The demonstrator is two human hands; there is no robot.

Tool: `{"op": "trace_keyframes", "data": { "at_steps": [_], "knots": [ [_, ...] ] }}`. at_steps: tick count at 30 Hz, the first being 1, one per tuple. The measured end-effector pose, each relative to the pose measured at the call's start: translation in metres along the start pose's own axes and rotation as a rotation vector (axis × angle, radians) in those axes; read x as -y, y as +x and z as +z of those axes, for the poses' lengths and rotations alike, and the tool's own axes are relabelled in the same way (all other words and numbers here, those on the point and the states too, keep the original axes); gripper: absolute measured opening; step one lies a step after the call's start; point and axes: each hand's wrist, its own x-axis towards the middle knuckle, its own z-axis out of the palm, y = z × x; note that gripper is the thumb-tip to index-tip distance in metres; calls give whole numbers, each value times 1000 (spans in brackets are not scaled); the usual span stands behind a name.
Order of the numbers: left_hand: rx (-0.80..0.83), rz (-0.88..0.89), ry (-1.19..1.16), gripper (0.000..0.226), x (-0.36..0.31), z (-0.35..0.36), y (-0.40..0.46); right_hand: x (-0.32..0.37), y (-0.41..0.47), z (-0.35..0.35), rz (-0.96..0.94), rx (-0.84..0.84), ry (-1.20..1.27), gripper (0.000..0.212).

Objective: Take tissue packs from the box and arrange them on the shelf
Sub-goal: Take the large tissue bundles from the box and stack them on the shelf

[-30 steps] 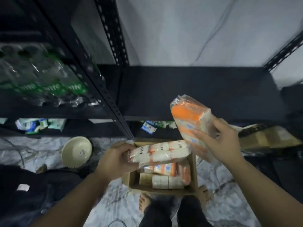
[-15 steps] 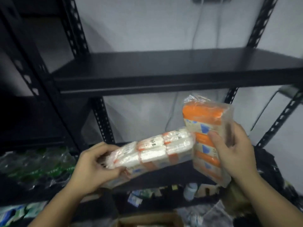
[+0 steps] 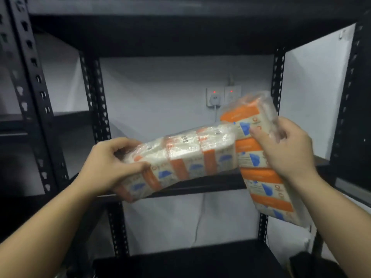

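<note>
Behind, a black shelf (image 3: 200, 184) fronts a pale wall (image 3: 160, 93), possibly with sockets (image 3: 222, 96).

No legible text; print on tissue packs (image 3: 186, 157) too blurred to read.

Two bare forearms — no sleeves, rings or watch on left hand (image 3: 109, 165) or right hand (image 3: 285, 149).
</note>
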Motion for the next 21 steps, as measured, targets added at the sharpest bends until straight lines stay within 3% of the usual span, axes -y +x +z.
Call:
{"op": "trace_keyframes", "data": {
  "at_steps": [3,8,13,18,21],
  "knots": [
    [-22,-16,44,37,-1,1,35,3,28,4,-26,18,-17,33],
    [-50,46,263,44,13,14,71,-8,61,22,-143,38,-154,55],
    [39,151,547,58,49,42,74,-23,74,45,-196,221,-301,66],
    [192,76,472,56,95,61,64,-36,64,73,-266,334,-441,79],
    [175,56,415,50,103,68,66,-39,58,87,-289,355,-523,83]
  ]
}}
